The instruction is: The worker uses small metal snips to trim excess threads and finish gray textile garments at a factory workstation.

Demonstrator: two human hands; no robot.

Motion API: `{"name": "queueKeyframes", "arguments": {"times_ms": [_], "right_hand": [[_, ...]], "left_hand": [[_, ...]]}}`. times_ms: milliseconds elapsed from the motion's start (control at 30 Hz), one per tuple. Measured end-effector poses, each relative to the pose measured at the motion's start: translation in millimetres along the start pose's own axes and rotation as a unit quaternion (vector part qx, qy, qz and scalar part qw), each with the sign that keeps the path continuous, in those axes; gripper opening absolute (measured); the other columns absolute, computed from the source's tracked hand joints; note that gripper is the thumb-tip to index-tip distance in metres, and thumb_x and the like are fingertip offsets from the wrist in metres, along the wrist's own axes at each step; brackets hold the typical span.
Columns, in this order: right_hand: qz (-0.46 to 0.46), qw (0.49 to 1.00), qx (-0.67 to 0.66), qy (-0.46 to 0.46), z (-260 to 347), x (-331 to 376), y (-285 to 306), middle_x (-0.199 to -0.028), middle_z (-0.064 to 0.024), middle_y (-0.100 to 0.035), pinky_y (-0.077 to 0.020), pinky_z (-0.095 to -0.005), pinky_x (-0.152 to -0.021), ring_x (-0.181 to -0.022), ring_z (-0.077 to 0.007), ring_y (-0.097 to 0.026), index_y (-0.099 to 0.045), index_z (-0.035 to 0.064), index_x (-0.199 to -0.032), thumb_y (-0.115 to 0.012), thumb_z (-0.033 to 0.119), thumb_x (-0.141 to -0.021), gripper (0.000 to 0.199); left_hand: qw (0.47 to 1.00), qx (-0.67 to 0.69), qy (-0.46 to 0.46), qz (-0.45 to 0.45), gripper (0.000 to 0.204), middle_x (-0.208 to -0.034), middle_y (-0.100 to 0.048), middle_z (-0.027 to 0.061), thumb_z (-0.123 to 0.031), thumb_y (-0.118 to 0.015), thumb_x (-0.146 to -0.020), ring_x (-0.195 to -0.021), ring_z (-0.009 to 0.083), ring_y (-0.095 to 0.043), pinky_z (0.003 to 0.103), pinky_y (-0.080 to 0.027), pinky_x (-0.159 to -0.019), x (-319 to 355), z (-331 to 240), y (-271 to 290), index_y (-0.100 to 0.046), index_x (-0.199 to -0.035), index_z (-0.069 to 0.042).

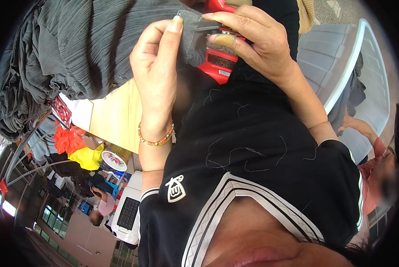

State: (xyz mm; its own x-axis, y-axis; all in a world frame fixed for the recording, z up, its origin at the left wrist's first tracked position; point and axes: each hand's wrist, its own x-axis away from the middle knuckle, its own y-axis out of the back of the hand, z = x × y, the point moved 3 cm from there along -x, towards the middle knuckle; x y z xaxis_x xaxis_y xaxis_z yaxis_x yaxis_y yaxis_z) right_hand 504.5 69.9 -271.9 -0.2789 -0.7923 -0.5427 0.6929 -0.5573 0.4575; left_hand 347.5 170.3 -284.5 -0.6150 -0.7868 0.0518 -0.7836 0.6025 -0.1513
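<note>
My left hand (pixel 157 58) pinches the cloth (pixel 88 46), likely to steady it for the snips (pixel 207 28) my right hand (pixel 265 42) grips.

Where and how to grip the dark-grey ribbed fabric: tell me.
Probably pinch the dark-grey ribbed fabric at its thin, flat edge, coming from the left, as the left hand does; the right hand, with its slim grey metal tool, occupies the other side.
</note>
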Motion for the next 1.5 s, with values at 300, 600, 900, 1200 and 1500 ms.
{"name": "queueKeyframes", "arguments": {"times_ms": [300, 600, 900, 1200, 1500], "right_hand": [[0.052, 0.962, -0.198, -0.181, -16.5, 9.0, -1.6, -0.083, -0.0028, -0.063, -0.0423, -0.0214, -0.062, -0.072, -0.0071, -0.054, -0.069, -0.0023, -0.112, -0.079, 0.008, -0.084, 0.031], [0.015, 0.895, -0.369, -0.25, -20.8, -4.6, 13.0, -0.079, 0.003, -0.063, -0.0395, -0.0181, -0.06, -0.069, -0.0019, -0.052, -0.068, -0.0012, -0.092, -0.073, 0.001, -0.089, 0.006], [0.021, 0.906, -0.419, -0.056, -35.8, -5.1, 16.5, -0.079, 0.0035, -0.062, -0.0363, -0.0188, -0.059, -0.068, -0.0017, -0.049, -0.068, -0.0006, -0.092, -0.072, 0.002, -0.09, 0.006], [-0.039, 0.963, -0.221, -0.146, -19.0, -6.5, 14.0, -0.086, 0.0009, -0.064, -0.0467, -0.02, -0.069, -0.081, -0.0035, -0.059, -0.066, 0.0017, -0.108, -0.076, 0.004, -0.086, 0.024], [-0.037, 0.991, -0.098, -0.085, -22.8, 19.7, 9.4, -0.087, -0.0007, -0.063, -0.0481, -0.0209, -0.059, -0.07, -0.0041, -0.058, -0.062, 0.003, -0.125, -0.083, 0.009, -0.08, 0.05]], "left_hand": [[0.999, -0.031, -0.009, 0.009, 0.017, -0.091, -0.066, -0.0009, -0.013, -0.06, -0.101, -0.084, 0.0029, -0.056, 0.018, -0.044, -0.078, -5.1, -0.2, -7.8, -0.068, -0.103, 0.001], [0.982, -0.166, -0.044, 0.074, 0.027, -0.09, -0.065, -0.0006, -0.021, -0.056, -0.103, -0.085, 0.0051, -0.055, 0.02, -0.043, -0.078, -21.4, -22.1, -10.6, -0.068, -0.105, 0.004], [0.986, -0.086, 0.054, 0.131, 0.021, -0.09, -0.067, -0.0018, -0.015, -0.062, -0.099, -0.084, 0.0042, -0.058, 0.02, -0.045, -0.077, -15.4, -25.2, 2.5, -0.07, -0.105, 0.003], [0.994, 0.04, 0.067, 0.081, 0.019, -0.097, -0.07, -0.0003, -0.015, -0.062, -0.099, -0.092, 0.0056, -0.062, 0.021, -0.046, -0.087, -13.5, -13.6, 1.4, -0.071, -0.108, 0.0], [0.993, 0.076, 0.072, 0.045, 0.021, -0.099, -0.071, 0.0012, -0.016, -0.062, -0.099, -0.092, 0.0062, -0.063, 0.022, -0.046, -0.087, -13.6, -11.4, 3.5, -0.07, -0.109, 0.0]]}}
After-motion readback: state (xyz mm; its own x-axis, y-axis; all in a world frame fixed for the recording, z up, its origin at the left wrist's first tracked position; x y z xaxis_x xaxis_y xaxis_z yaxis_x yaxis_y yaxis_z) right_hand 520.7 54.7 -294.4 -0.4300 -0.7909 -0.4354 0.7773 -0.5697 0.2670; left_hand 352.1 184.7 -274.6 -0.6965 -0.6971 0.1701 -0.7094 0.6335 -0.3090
